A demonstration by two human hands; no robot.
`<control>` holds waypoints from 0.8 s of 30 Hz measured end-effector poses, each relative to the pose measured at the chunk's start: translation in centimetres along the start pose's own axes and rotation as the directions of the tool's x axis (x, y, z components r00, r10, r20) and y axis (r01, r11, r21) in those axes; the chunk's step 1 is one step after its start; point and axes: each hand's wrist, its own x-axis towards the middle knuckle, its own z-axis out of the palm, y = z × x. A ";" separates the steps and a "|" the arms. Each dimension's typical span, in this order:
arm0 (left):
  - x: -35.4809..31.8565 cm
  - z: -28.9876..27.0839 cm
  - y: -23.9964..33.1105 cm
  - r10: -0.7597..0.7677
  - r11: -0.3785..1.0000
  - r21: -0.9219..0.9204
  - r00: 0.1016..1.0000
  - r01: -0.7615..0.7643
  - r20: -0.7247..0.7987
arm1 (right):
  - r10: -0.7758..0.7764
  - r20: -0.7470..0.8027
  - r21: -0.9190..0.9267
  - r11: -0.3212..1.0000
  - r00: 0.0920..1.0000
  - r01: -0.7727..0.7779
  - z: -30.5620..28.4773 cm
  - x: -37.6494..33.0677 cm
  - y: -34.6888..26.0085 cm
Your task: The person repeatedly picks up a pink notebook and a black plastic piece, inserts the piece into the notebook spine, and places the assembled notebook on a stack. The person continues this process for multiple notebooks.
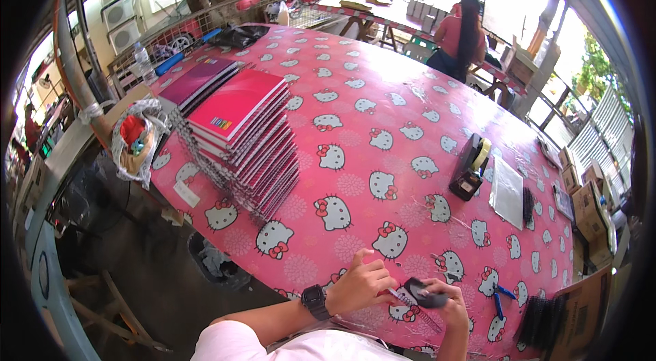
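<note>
My left hand (362, 282), with a black watch on its wrist, is closed at the upper end of a spiral binding coil (418, 312). The coil slants down to the right near the table's front edge, in front of my body. Whatever it binds is seen edge-on and mostly hidden. In my right hand (451, 303) is a black, rounded, flat object (425, 293), slightly blurred, held just above the coil. Its kind cannot be made out. Blue-handled pliers (502, 298) lie to the right of my right hand.
A tall stack of red spiral notebooks (239, 108) stands left, beside purple ones (199, 81). A black tape dispenser (470, 168) and clear plastic sheets (507, 191) lie right. Black coils (540, 320) sit by a cardboard box (581, 316). A person (463, 36) is at a far table.
</note>
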 end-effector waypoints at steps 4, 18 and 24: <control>0.6 -0.9 0.0 -0.055 0.998 -0.042 0.998 0.056 0.031 | 0.084 -0.181 -0.619 0.765 0.980 -0.179 1.0 2.5 -0.8; -2.8 1.3 -4.0 -0.422 0.343 -0.767 0.818 0.543 0.390 | 0.163 -0.083 -0.222 0.959 0.983 -0.178 1.1 2.4 0.4; -2.5 1.6 -3.8 -0.352 0.476 -0.785 0.904 0.396 0.243 | 0.095 0.021 -0.074 0.993 0.995 -0.093 1.8 1.5 -0.4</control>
